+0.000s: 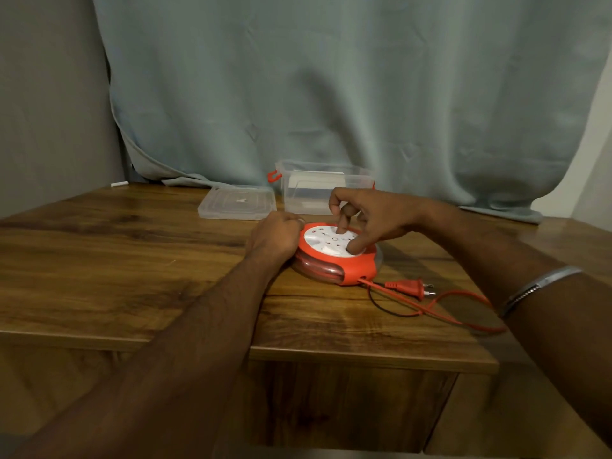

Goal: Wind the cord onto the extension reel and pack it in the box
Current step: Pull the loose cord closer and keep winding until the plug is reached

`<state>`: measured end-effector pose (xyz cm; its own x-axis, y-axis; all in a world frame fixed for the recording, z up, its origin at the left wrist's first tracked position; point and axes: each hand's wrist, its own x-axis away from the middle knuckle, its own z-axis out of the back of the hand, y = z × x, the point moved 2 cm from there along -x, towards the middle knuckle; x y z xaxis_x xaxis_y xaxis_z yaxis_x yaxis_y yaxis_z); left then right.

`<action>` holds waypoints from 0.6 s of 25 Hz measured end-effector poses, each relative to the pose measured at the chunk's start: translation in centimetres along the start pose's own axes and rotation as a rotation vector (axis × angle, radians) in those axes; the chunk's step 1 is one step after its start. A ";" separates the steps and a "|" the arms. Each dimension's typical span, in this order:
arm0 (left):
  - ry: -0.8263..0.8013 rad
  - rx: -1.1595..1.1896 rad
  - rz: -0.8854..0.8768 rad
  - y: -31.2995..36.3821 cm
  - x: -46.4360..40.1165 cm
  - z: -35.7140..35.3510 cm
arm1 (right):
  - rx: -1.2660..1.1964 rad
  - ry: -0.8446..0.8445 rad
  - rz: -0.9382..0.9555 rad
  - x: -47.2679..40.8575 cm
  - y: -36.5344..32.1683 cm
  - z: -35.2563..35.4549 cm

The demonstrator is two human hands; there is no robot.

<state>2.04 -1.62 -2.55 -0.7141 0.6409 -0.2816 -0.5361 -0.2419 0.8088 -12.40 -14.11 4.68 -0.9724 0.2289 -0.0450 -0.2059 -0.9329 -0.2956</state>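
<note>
Orange-and-white reel lies flat; orange cord loops loose beside it; clear box stands open behind.
</note>
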 end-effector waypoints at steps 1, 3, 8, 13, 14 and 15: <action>0.002 0.000 -0.004 0.0 0.0 0.0 | 0.002 0.025 0.006 0.0 -0.2 -0.3; 0.006 -0.004 -0.011 0.0 -0.1 0.1 | 0.036 0.067 -0.005 -0.1 -0.5 -0.5; 0.007 -0.039 -0.038 0.1 0.2 0.1 | 0.187 0.062 -0.045 -0.8 -1.6 -0.8; 0.012 -0.025 -0.048 0.1 0.3 0.2 | 0.186 0.075 -0.083 -1.1 -2.7 -1.4; 0.012 -0.011 -0.048 0.1 0.3 0.3 | 0.188 0.086 -0.094 -1.2 -2.8 -1.5; 0.010 -0.004 -0.049 0.1 0.3 0.3 | 0.188 0.094 -0.107 -1.4 -2.8 -1.6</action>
<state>1.90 -1.20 -2.36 -0.6916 0.6447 -0.3258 -0.5720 -0.2133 0.7920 -10.31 -11.33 4.08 -0.9311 0.3462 -0.1144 -0.3329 -0.9352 -0.1206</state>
